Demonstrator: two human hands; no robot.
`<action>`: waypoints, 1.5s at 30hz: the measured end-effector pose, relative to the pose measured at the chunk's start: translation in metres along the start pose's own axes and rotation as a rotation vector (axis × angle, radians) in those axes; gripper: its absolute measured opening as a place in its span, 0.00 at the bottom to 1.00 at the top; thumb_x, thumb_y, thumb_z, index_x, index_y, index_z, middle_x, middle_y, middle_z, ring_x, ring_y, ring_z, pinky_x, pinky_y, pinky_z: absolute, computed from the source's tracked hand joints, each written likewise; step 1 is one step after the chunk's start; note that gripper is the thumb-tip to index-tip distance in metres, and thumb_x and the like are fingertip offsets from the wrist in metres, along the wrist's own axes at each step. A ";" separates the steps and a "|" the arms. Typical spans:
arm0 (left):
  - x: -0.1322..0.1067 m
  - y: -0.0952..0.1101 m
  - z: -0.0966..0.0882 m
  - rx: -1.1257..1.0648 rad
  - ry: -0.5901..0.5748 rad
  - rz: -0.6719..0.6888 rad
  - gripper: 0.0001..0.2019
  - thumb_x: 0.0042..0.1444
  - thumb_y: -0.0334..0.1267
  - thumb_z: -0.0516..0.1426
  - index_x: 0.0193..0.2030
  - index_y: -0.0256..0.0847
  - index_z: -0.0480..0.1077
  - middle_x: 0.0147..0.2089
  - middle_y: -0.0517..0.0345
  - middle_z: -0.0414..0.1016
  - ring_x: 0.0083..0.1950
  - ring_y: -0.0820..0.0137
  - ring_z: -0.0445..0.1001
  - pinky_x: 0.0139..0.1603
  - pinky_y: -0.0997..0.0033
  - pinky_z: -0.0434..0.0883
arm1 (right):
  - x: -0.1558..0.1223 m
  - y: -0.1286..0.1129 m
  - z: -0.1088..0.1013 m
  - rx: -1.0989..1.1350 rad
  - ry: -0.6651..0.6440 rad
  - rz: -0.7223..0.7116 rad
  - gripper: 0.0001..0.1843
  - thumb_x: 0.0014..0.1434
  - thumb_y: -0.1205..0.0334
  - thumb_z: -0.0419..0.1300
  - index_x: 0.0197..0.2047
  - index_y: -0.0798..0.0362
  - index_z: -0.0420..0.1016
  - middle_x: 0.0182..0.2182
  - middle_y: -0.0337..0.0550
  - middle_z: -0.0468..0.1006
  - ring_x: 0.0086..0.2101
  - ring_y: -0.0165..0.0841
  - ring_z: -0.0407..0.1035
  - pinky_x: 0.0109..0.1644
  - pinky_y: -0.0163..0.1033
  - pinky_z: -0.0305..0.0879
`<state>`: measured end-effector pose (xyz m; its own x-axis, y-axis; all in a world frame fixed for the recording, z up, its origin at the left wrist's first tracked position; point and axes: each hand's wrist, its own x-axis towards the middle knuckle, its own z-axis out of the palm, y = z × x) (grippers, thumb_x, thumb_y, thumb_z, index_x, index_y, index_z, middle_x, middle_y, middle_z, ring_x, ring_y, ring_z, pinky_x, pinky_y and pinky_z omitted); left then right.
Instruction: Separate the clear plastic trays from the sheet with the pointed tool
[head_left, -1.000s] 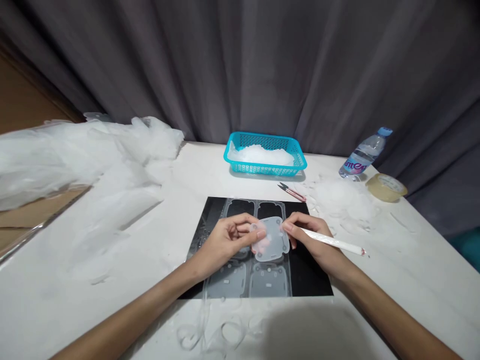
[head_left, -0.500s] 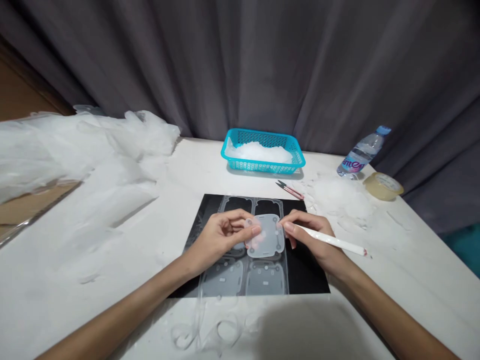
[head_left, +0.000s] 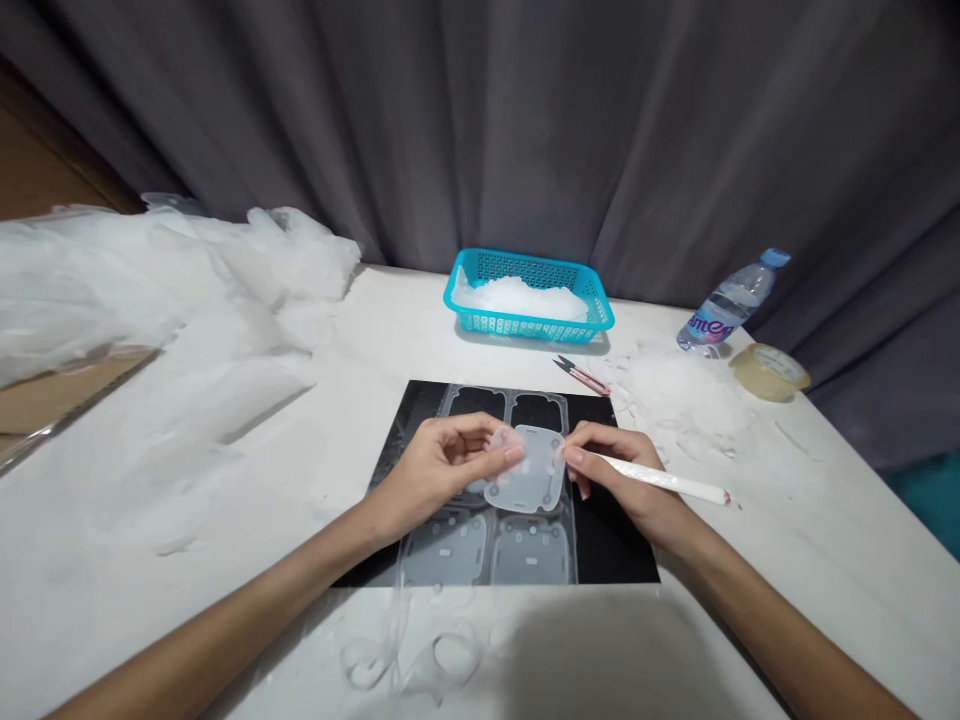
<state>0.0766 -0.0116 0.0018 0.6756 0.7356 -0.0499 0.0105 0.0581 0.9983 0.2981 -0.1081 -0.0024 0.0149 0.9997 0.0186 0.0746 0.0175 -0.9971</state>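
Slightly leftward our plastic piece (head_left: 536, 483) moved; left hand (head_left: 435, 465) pinches it, right hand (head_left: 622, 462) holds pen (head_left: 675, 482); we should press gently.

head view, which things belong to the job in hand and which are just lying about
Apparently in use:
translucent piece, in left hand and right hand
white pencil-like tool, in right hand
clear moulded sheet
black board

Probably lying about:
water bottle
tape roll
pink snips, blue basket, both uncertain

white pen (head_left: 667, 481): inner end hidden by right fingers (head_left: 594, 463) | cardboard (head_left: 71, 392): cut by left edge | tape label (head_left: 781, 362): unreadably small
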 end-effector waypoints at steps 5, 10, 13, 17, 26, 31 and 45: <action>0.001 -0.003 -0.002 0.015 -0.008 -0.007 0.11 0.59 0.44 0.69 0.38 0.37 0.80 0.30 0.60 0.76 0.30 0.76 0.71 0.31 0.79 0.67 | -0.001 -0.001 -0.001 0.036 -0.003 -0.024 0.12 0.66 0.52 0.65 0.37 0.51 0.83 0.29 0.38 0.74 0.28 0.28 0.66 0.31 0.34 0.63; 0.002 -0.004 -0.001 0.022 -0.002 -0.005 0.12 0.57 0.44 0.69 0.37 0.37 0.80 0.29 0.60 0.76 0.29 0.75 0.70 0.30 0.78 0.66 | -0.002 -0.004 -0.001 0.019 0.004 -0.013 0.12 0.66 0.51 0.65 0.36 0.50 0.83 0.28 0.38 0.73 0.28 0.29 0.65 0.31 0.35 0.63; 0.002 -0.004 0.000 0.018 0.003 -0.007 0.12 0.56 0.44 0.70 0.37 0.37 0.79 0.30 0.60 0.76 0.29 0.75 0.70 0.30 0.77 0.66 | -0.002 -0.005 -0.001 -0.023 0.009 0.008 0.13 0.65 0.50 0.66 0.35 0.51 0.82 0.28 0.38 0.73 0.29 0.30 0.65 0.33 0.36 0.62; 0.002 -0.005 -0.001 0.024 -0.005 0.003 0.11 0.57 0.43 0.69 0.37 0.38 0.79 0.28 0.62 0.74 0.28 0.76 0.69 0.30 0.78 0.65 | -0.002 -0.004 -0.001 -0.017 -0.002 0.025 0.13 0.65 0.50 0.66 0.34 0.51 0.81 0.28 0.37 0.73 0.29 0.29 0.65 0.33 0.35 0.62; 0.002 -0.006 -0.002 0.041 -0.014 0.014 0.11 0.58 0.44 0.69 0.36 0.37 0.79 0.30 0.62 0.72 0.30 0.76 0.68 0.31 0.77 0.64 | 0.001 0.002 -0.001 -0.011 -0.028 0.027 0.16 0.67 0.48 0.64 0.35 0.52 0.81 0.28 0.38 0.73 0.28 0.29 0.65 0.33 0.35 0.63; 0.000 -0.009 0.000 0.056 -0.070 -0.001 0.11 0.62 0.45 0.66 0.37 0.38 0.79 0.29 0.63 0.68 0.30 0.75 0.66 0.32 0.75 0.63 | 0.002 0.004 0.004 -0.048 0.040 0.050 0.17 0.64 0.46 0.66 0.33 0.52 0.79 0.27 0.37 0.72 0.27 0.30 0.65 0.32 0.35 0.64; -0.006 -0.009 0.004 -0.109 -0.101 0.086 0.16 0.58 0.37 0.70 0.50 0.39 0.73 0.42 0.59 0.72 0.36 0.75 0.69 0.39 0.72 0.69 | 0.002 0.012 0.003 -0.050 0.070 0.040 0.21 0.64 0.43 0.64 0.29 0.52 0.73 0.25 0.36 0.70 0.26 0.30 0.65 0.31 0.35 0.62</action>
<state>0.0756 -0.0190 -0.0066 0.7411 0.6699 0.0443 -0.1266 0.0746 0.9891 0.2960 -0.1062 -0.0148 0.0883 0.9960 -0.0141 0.1218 -0.0248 -0.9922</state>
